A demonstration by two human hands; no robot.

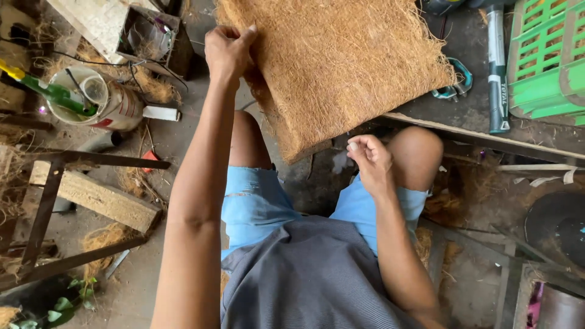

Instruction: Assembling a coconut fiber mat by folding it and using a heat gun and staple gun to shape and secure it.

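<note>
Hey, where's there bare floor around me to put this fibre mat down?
Barest patch: floor between the paint can, wooden plank and your left knee. Crowded at right: hammer and green crate beside the fibre mat.

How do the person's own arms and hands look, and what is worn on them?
Both arms are bare along all that shows. The left hand and the right hand wear no gloves, and no rings, watch or bracelets can be seen. Fingernails are short. The person wears a grey ribbed shirt and light blue shorts.
</note>
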